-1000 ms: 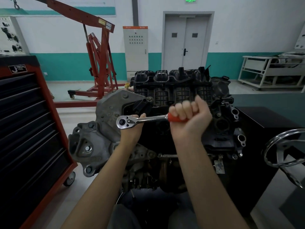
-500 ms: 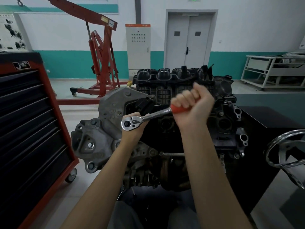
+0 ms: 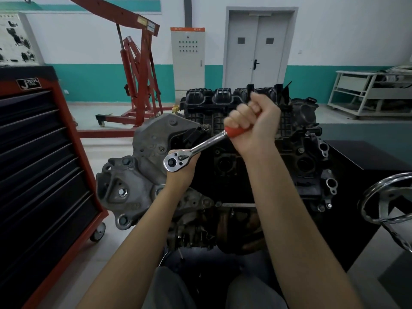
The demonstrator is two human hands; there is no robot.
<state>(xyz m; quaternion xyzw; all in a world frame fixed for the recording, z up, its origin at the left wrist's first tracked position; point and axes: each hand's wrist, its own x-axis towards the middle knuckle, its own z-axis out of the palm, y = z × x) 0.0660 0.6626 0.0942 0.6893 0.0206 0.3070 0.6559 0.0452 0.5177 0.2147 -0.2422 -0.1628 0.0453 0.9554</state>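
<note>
1. Workshop all round us: a red tool cabinet (image 3: pixel 33 152) on our left, a red engine hoist (image 3: pixel 138 74) behind it, and a grey double door (image 3: pixel 256 47) in the far wall.
2. Dead ahead sits the engine (image 3: pixel 138 175), with its black intake manifold (image 3: pixel 200 101) along the top.
3. Our ratchet wrench (image 3: pixel 200 146) lies across the engine's front face, chrome head low on the left and red grip angled up to the right.
4. Our right hand (image 3: pixel 254 128) is a full fist wrapped tight round that red grip, just in front of the manifold.
5. Our left hand (image 3: pixel 181 172) sits behind the chrome head, fingers curled in against it. Their tips, and the fastener itself, are hidden.
6. We judge this to be mid-stroke on a bolt at the engine's front. We cannot tell whether it is being loosened or tightened.
7. The next move calls for the left hand to hold the head square on the fastener while the right sweeps the handle through its arc. Mind those knuckles near the manifold ribs.
</note>
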